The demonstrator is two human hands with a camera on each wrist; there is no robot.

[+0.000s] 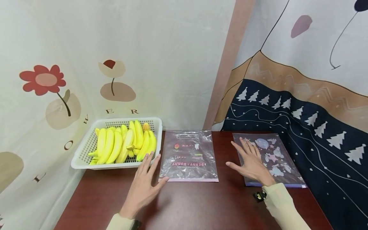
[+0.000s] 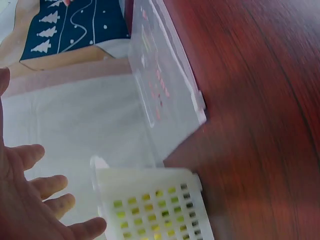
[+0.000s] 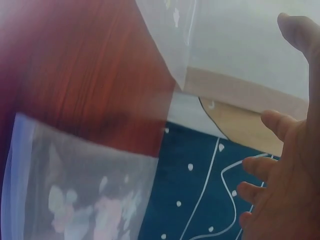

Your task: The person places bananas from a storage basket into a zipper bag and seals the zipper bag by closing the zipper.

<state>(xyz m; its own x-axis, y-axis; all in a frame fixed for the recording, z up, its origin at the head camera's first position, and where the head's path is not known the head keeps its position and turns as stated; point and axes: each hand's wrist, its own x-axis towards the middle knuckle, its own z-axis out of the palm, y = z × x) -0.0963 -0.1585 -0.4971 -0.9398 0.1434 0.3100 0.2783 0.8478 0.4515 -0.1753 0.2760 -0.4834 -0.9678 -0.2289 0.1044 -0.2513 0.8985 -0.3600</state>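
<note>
My left hand (image 1: pixel 144 185) hovers over the table near the front right corner of a white plastic basket (image 1: pixel 115 165), fingers spread and holding nothing. Inside the basket lie several yellow bananas (image 1: pixel 109 145), some tinged green. Flat on the table beside it is a clear zip bag (image 1: pixel 187 169) with pink print and a pink closure along its near edge. My right hand (image 1: pixel 252 164), also spread and holding nothing, is above the left part of a second clear zip bag (image 1: pixel 284 172). That bag carries pastel pictures and a blue-purple zip strip with a slider.
The dark red-brown wooden table (image 1: pixel 198 204) is backed by a pale cloth (image 1: pixel 178 64) with flower prints. At the right hangs a navy cloth (image 1: pixel 316 150) with white trees, right along the table's edge.
</note>
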